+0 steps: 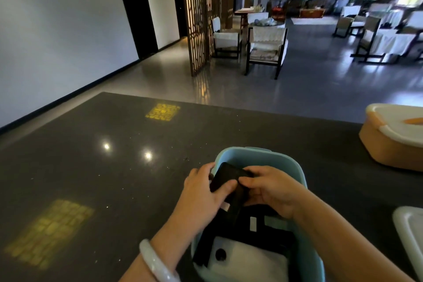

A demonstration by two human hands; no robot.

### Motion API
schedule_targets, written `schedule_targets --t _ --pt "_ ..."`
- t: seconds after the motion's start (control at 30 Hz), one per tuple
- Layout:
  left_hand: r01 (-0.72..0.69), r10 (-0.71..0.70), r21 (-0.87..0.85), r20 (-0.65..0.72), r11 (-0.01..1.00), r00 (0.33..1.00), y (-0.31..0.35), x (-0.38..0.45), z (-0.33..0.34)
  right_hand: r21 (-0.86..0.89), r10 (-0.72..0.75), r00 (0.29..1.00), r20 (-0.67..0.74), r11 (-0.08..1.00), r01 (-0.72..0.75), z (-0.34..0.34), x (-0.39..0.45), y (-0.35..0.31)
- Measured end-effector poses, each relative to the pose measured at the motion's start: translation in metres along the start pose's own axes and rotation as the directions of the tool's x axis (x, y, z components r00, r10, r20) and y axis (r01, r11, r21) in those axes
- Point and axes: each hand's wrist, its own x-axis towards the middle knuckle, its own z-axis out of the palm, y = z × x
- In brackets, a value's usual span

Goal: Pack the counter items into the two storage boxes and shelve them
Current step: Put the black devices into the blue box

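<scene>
Black item [225, 177]: flat, dark, held tilted over the far end of the blue box, its lower part down among the contents
Left hand [203, 194]: thumb curled over the item's face, fingers wrapped round its left edge at the box rim; a pale bangle [155, 263] sits on the wrist
Right hand [272, 188]: fingers bent and closed on the item's right side, thumb on top
Blue box [286, 160]: open, on the counter right in front of the person; inside lie more black pieces [231, 226] with small white labels and a white piece [249, 258] with a round dark hole
Counter [114, 167]: dark, speckled, glossy, with two yellow light patches on it
Orange box [389, 144]: lidded in white, at the right edge, well apart from the blue box
White lid [412, 226]: low right, cut off by the edge
Room beyond: chairs, a wooden lattice screen, blurred
</scene>
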Motion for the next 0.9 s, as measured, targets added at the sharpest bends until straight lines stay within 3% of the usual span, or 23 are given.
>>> schedule_targets --t 0.1,0.17,0.23,0.3,0.4,0.53,0.57,0.6,0.67,0.7,0.8,0.9 --pt "0.227 -0.138 -0.349 0.261 0.909 0.955 0.005 0.002 -0.014 0.004 -0.034 0.999 0.036 0.999 0.034 -0.011 -0.001 -0.006" --pt "0.286 -0.156 -0.433 0.310 0.855 0.938 0.006 0.002 -0.017 -0.007 -0.050 0.998 0.040 0.999 0.050 -0.016 0.000 -0.009" --pt "0.321 -0.200 -0.510 0.277 0.798 0.940 0.006 0.002 -0.015 -0.071 -0.061 0.998 -0.026 0.996 0.059 -0.017 0.004 -0.009" --pt "0.336 -0.250 -0.594 0.225 0.731 0.942 0.006 0.001 -0.008 -0.280 -0.115 0.987 -0.116 0.957 0.078 -0.015 0.006 -0.007" --pt "0.298 -0.322 -0.672 0.094 0.677 0.942 0.007 -0.002 0.007 -0.636 -0.251 0.963 -0.096 0.760 0.135 -0.005 0.002 -0.001" --pt "0.253 -0.364 -0.766 0.026 0.591 0.931 0.017 -0.003 0.022 -0.844 -0.360 0.933 -0.031 0.509 0.168 0.003 0.004 0.006" --pt "0.230 -0.329 -0.757 0.021 0.611 0.944 0.017 -0.004 0.023 -0.849 -0.399 0.916 -0.024 0.492 0.192 0.000 0.006 0.005" --pt "0.192 -0.269 -0.685 -0.006 0.703 0.963 0.017 -0.005 0.021 -0.837 -0.417 0.909 -0.018 0.503 0.214 -0.007 0.008 0.002" --pt "0.068 -0.112 -0.344 -0.111 0.936 0.987 0.011 -0.006 0.013 -0.822 -0.393 0.919 -0.025 0.532 0.205 -0.025 0.013 -0.005" --pt "0.013 -0.042 -0.179 -0.162 0.984 0.986 0.005 -0.007 0.008 -0.832 -0.367 0.930 -0.030 0.524 0.180 -0.035 0.017 -0.007" --pt "0.005 -0.005 0.001 -0.093 1.000 0.996 -0.014 -0.008 0.004 -0.879 -0.257 0.966 -0.019 0.465 0.107 -0.056 0.035 -0.006" --pt "0.085 -0.083 -0.029 0.073 0.996 0.994 -0.025 -0.013 0.015 -0.898 -0.154 0.987 0.049 0.425 0.111 -0.059 0.056 0.002"
